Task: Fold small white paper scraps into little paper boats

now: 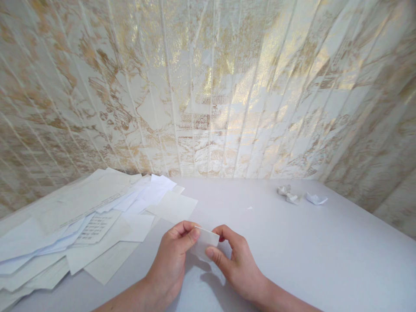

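Observation:
Between my two hands, above the front middle of the table, is a small piece of white paper (205, 240), roughly rectangular; it may be folded, but I cannot tell. My left hand (173, 249) pinches its upper left corner between thumb and fingers. On the other side, my right hand (235, 260) has its thumb on the near face and the index finger behind the right edge. The remaining fingers of both hands are partly hidden. A shadow of the hands falls on the white tabletop below.
A wide, overlapping pile of paper sheets (97, 199), some with printed text, covers the table's left side. Crumpled paper (288, 195) and another crumpled white piece (316, 199) lie at the back right. A tiny scrap (249, 208) is nearer the middle. A patterned wall (208, 86) rises behind the table (308, 251).

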`<act>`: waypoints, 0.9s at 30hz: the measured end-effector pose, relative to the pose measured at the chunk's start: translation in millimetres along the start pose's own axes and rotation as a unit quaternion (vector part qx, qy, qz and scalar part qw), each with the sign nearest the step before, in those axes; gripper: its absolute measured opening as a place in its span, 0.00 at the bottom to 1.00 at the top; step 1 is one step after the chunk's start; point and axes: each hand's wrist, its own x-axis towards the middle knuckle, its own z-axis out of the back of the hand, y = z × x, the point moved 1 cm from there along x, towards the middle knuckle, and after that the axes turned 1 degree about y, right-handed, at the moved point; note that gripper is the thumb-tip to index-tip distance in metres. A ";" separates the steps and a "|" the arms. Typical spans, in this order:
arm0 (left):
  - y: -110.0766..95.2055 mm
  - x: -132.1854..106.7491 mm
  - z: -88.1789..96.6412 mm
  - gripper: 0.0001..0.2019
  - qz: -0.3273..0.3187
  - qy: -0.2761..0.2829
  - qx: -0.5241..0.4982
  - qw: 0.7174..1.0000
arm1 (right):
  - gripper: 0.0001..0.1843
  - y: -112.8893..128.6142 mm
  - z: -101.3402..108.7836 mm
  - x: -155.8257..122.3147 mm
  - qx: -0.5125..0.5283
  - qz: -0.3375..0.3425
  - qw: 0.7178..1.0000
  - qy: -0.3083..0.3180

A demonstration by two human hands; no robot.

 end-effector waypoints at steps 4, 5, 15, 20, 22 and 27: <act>5.6 -5.6 -2.0 0.08 -0.004 0.010 0.023 1.000 | 0.12 -3.0 -5.8 -0.7 0.035 -0.039 0.997 0.050; 6.6 -6.3 -2.0 0.08 -0.008 0.009 0.027 1.000 | 0.15 -5.2 -7.7 -0.8 0.029 -0.050 0.997 0.056; -1.6 1.5 0.5 0.12 0.022 -0.001 -0.028 0.999 | 0.16 -10.2 -11.7 -1.2 0.000 -0.078 0.996 0.045; -1.7 5.8 2.6 0.13 0.045 0.004 -0.058 0.997 | 0.13 -10.9 -10.1 -0.8 0.000 -0.071 0.997 0.044; -1.6 7.0 3.5 0.12 0.043 0.001 -0.065 0.997 | 0.13 -11.2 -9.0 -0.6 -0.004 -0.066 0.997 0.048; -2.3 6.6 4.5 0.11 0.009 -0.017 -0.025 1.000 | 0.10 -6.4 -5.2 -0.2 0.006 -0.059 0.995 0.084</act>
